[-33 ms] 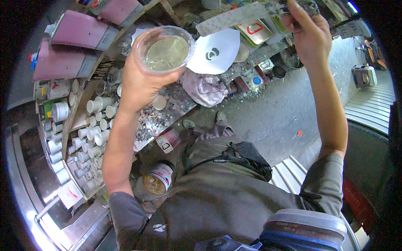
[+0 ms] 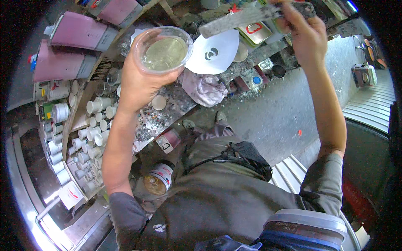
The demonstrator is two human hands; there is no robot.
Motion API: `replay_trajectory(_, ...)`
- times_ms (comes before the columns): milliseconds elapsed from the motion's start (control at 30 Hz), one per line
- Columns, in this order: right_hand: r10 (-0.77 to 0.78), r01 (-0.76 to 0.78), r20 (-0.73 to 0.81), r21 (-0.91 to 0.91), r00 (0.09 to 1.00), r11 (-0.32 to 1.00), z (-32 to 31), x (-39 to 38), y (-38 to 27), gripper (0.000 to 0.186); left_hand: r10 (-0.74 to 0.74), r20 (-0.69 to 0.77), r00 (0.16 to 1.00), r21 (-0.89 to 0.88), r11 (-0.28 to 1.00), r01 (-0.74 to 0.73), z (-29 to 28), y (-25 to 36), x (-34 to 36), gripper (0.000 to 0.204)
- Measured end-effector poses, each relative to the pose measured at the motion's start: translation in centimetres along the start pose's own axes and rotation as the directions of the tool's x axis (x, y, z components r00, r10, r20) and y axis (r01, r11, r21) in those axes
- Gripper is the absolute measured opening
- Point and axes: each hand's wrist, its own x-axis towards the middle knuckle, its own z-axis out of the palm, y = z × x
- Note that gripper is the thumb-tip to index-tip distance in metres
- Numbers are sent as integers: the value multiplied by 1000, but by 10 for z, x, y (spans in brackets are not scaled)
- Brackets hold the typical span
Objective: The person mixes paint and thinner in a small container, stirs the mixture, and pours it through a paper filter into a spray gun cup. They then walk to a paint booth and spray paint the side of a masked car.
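Widest pass I have: between left hand (image 2: 138, 77) and right hand (image 2: 307, 42), above the grey floor (image 2: 259, 117). Clear cup (image 2: 165, 52) and flat blade (image 2: 238, 23) leave me a slim gap, white paper (image 2: 224, 44) underneath. Red-handled tin (image 2: 255, 35) blocks low moves near the blade; crumpled cloth (image 2: 205, 90) obstructs the worktop (image 2: 173, 111) edge. Leftward, stacked white cups (image 2: 100, 104) and pink containers (image 2: 81, 31) wall me off.

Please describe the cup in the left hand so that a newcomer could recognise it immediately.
Start from the speckled workbench across the upper part of the view and find the left hand raised above it. This hand grips a wide, round plastic cup, just left of the white paper sheet. Unlike the opaque white containers further left, it is see-through and looks pale yellowish inside.
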Motion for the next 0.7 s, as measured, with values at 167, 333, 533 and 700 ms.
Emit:
replay_trajectory(167,-11,90,212,-369,977,925,19,-33,28,23,27,33,999,88,996,-29,-1,-8,8,83)
replay_trajectory(333,-147,307,314,-554,938,774,32,-43,31,20,20,65,998,161,987,-30,5,-11,14,84)
replay_trajectory(533,-188,284,239,-481,953,829,28,-48,21,17,-12,96,995,292,956,-17,10,-13,18,82)
replay_trajectory(700,-274,339,203,-472,940,814,22,-53,19,16,-38,121,992,384,923,-12,11,-9,23,82)
